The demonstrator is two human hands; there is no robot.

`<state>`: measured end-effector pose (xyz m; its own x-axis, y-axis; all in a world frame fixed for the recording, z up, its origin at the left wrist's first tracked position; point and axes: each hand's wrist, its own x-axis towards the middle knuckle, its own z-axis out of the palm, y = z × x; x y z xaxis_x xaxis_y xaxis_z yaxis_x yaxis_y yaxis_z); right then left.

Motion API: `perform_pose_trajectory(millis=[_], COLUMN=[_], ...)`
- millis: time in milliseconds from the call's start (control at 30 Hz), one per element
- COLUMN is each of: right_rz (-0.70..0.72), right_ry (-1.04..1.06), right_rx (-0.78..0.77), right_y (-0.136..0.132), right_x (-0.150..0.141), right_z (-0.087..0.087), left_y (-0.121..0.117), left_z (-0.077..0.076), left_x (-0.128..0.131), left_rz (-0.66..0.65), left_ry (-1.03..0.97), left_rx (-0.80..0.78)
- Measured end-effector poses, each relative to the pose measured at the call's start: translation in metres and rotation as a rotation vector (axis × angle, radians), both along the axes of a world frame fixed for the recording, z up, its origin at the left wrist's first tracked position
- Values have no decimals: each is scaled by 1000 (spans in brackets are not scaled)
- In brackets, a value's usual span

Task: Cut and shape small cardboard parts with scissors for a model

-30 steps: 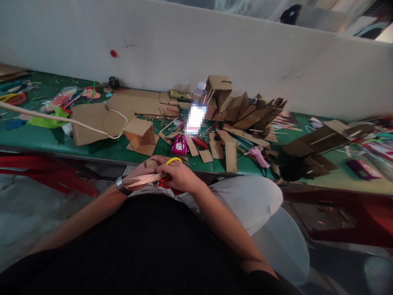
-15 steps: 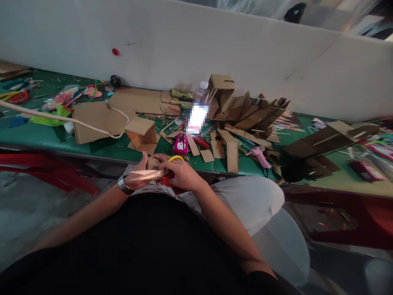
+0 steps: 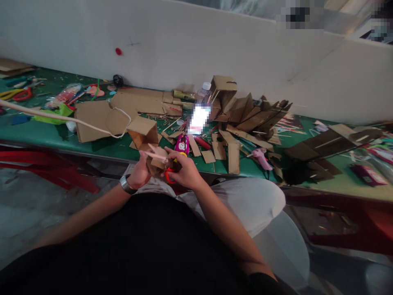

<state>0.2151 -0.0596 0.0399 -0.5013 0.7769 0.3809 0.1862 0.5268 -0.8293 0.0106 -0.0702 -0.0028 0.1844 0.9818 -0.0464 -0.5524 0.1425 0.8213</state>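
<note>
A pair of scissors (image 3: 157, 155) with red and yellow handles is in my right hand (image 3: 186, 170); its fingers are wrapped about the handles. The blades point left, across a small piece of cardboard (image 3: 153, 166). My left hand (image 3: 139, 172), with a watch on its wrist, grips that cardboard from the left side. Part of the cardboard is hidden behind the blades and fingers. Both hands are above my lap at the table's front edge. Just beyond them stands a folded cardboard box (image 3: 144, 129), and a pink patterned item (image 3: 182, 144) lies close to my right hand.
Cardboard strips (image 3: 232, 157) and scraps cover the green table (image 3: 101, 149). A bright phone (image 3: 199, 119) stands before a capped bottle (image 3: 205, 92). A pink glue gun (image 3: 260, 159) lies to the right. A pale cable (image 3: 61, 116) crosses on the left.
The scissors have turned, their blades moving up from near my left wrist to lie over the cardboard. My left hand has shifted slightly, and more of the cardboard shows.
</note>
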Motion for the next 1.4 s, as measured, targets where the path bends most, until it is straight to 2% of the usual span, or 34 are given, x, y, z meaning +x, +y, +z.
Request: perform_pose_trajectory(millis=[67,167,333,500,767,1033,1200,1400], right_rz=[-64,-81,31,38,51,30,-16,-24], right_ry=[95,182,178,209,132,152,71,40], right_rx=[-49,-69,-4,7,59,87,135,152], right_y=[-2,-5,-7,-9,-13,-13,-12,-12], right_x=[-4,-10,-12,-14,-15,-15,-10,-8], right_z=[-4,-10,-13,-12,-7,-14,-14,-10], left_y=[0,-2,-1,1,-8,-14,-12,-12], left_z=[-6,-15,-21,-15,8,25,26,26], left_x=[2,-3,-15,-13,-9,-4,-5,-7], left_rz=[133,232,228,279,329,329,294,247], left_ry=[101,291,465,538,595,555,546,461], left_rx=[147,338,517,786,852,740,793,679])
